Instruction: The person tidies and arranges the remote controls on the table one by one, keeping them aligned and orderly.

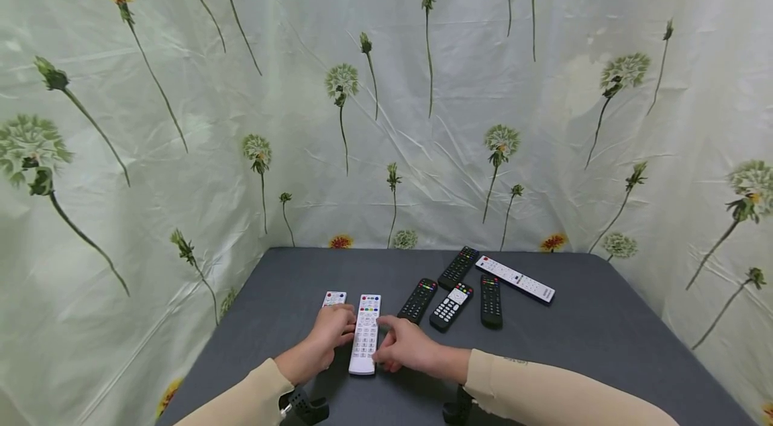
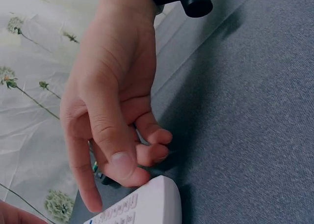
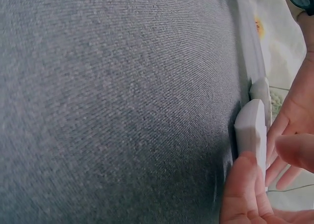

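Observation:
A white remote control (image 1: 365, 335) with rows of buttons lies lengthwise on the grey table between the hands. My right hand (image 1: 412, 345) is at its right side, the index finger and thumb touching that long edge. In the right wrist view, a fingertip (image 3: 243, 172) presses the side of the remote. Close to the left edge of the same remote is my left hand (image 1: 331, 333), its fingers loosely bent and holding nothing. Beneath and beyond the left hand, a second white remote (image 1: 335, 298) shows only its far end; the hand hides the rest.
Right of the hands lie several black remotes, among them one with white buttons (image 1: 451, 306) and one standing lengthwise (image 1: 491, 302). Behind them a long white remote (image 1: 515, 278) lies slanted. A flower-printed curtain (image 1: 374, 144) encloses the grey table (image 1: 561, 345).

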The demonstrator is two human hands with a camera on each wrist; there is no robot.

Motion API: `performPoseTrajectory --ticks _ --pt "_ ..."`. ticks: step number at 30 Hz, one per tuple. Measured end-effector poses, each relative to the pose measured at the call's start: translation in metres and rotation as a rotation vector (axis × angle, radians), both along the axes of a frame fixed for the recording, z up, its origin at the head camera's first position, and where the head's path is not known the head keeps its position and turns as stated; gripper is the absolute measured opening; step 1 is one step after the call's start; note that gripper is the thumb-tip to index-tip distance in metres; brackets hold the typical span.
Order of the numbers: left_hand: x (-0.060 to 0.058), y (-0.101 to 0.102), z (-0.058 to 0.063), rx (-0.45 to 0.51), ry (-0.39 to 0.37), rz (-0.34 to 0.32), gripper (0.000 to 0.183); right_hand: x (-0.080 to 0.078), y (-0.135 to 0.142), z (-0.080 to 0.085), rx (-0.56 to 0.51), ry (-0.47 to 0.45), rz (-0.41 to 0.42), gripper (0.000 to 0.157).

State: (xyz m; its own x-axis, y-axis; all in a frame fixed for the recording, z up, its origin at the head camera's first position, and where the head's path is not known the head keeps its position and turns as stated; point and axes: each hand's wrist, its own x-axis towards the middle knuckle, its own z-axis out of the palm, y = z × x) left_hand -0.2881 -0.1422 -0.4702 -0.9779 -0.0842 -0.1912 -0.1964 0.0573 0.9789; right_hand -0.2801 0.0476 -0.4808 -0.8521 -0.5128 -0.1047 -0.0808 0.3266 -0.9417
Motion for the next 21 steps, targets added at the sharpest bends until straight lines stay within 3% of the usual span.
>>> performPoseTrajectory --ticks 6,10,16,21 --pt "-0.003 0.005 0.006 -0.034 0.057 0.064 0.053 0.001 0.007 0.003 -0.003 0.004 0.027 0.056" --pt "-0.006 0.011 0.009 -0.012 0.111 0.061 0.046 -0.002 0.014 0.007 -0.019 0.034 -0.008 0.052" --pt "-0.015 0.023 0.011 0.062 0.121 0.017 0.041 -0.009 0.025 0.012 -0.020 0.066 -0.095 0.059" --pt "-0.022 0.032 0.013 0.112 0.109 -0.081 0.042 -0.011 0.033 0.014 -0.016 0.070 -0.175 0.063"
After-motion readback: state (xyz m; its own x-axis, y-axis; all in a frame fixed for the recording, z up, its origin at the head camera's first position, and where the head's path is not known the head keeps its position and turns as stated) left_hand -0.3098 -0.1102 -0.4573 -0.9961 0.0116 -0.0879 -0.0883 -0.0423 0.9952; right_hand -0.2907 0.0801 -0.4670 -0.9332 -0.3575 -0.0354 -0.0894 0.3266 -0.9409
